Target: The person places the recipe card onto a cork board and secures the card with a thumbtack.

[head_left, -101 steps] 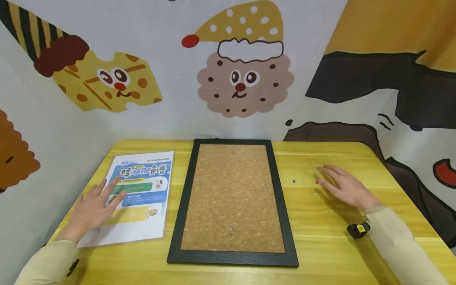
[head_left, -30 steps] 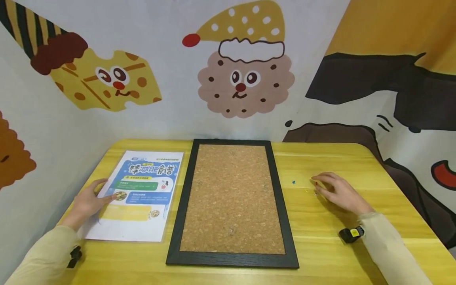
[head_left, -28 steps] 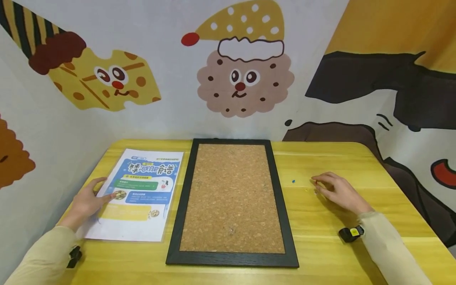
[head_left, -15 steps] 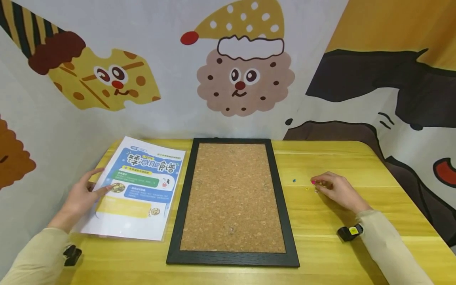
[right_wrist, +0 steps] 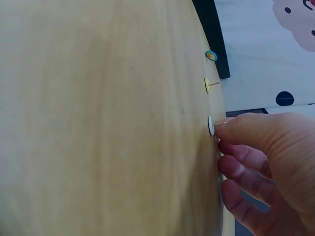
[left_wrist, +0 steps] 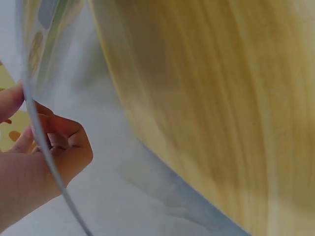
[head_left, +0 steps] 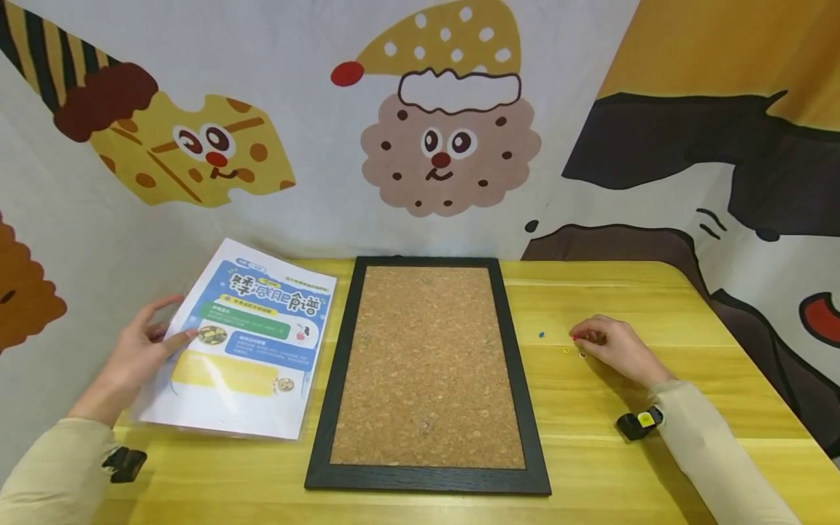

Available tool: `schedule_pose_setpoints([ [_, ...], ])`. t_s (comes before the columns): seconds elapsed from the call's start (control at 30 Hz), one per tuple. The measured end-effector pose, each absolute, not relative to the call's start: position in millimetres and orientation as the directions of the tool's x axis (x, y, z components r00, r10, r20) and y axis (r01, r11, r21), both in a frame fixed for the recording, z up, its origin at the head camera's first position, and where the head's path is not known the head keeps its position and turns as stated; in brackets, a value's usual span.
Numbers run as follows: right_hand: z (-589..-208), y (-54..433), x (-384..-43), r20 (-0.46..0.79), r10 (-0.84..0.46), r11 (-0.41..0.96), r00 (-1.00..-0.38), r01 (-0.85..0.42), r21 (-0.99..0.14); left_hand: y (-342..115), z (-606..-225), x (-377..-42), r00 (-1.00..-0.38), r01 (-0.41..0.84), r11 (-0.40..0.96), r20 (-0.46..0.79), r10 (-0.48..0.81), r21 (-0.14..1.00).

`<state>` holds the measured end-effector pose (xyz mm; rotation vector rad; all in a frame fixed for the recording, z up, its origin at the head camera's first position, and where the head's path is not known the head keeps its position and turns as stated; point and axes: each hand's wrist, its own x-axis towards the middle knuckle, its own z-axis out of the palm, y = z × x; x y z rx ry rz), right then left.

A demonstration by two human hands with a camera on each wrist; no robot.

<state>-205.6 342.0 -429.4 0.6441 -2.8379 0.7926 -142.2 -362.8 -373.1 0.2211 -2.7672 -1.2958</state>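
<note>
My left hand [head_left: 134, 357] grips a laminated printed sheet [head_left: 262, 346] by its left edge, thumb on the front, fingers behind. That side is raised off the table; in the left wrist view the sheet [left_wrist: 43, 142] is seen edge-on. On the right, my right hand [head_left: 617, 346] pinches a pink thumbtack [head_left: 574, 337] between thumb and fingertips; the thumb hides it in the right wrist view. Beside those fingers lie a white thumbtack [right_wrist: 211, 126], a yellow thumbtack [right_wrist: 207, 85] and a blue thumbtack [right_wrist: 211, 56]. The white and yellow ones show their pins.
A cork board [head_left: 426, 364] in a black frame lies mid-table, between the sheet and the thumbtacks. Behind the wooden table [head_left: 610, 292] hangs a cloth backdrop [head_left: 315, 146] with cartoon prints, close to its back and left edges.
The left hand first shifted the sheet right, then gripped its left edge and lifted that side. The right hand came down to the thumbtacks and took hold of the pink one.
</note>
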Motion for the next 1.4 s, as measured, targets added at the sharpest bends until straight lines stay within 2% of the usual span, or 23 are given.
schedule_pose_setpoints([
  [0.37,-427,343,-206,0.186,-0.338,0.762,-0.922,-0.385,-0.52,-371,-361,-145,-0.975,-0.144,0.553,-0.021,-0.222,0.821],
  [0.6,-424,340,-209,0.21,-0.342,0.757,-0.916,-0.401,-0.516,-369,-358,-146,-0.971,-0.134,0.52,-0.008,-0.238,0.844],
  [1.0,-416,327,-220,0.261,-0.398,0.74,-0.88,-0.476,-0.476,-366,-361,-146,-0.973,-0.125,0.471,-0.015,-0.231,0.873],
  [1.4,-396,296,-239,0.266,-0.433,0.733,-0.861,-0.508,-0.451,-348,-368,-150,-0.989,-0.054,0.363,0.001,-0.149,0.93],
])
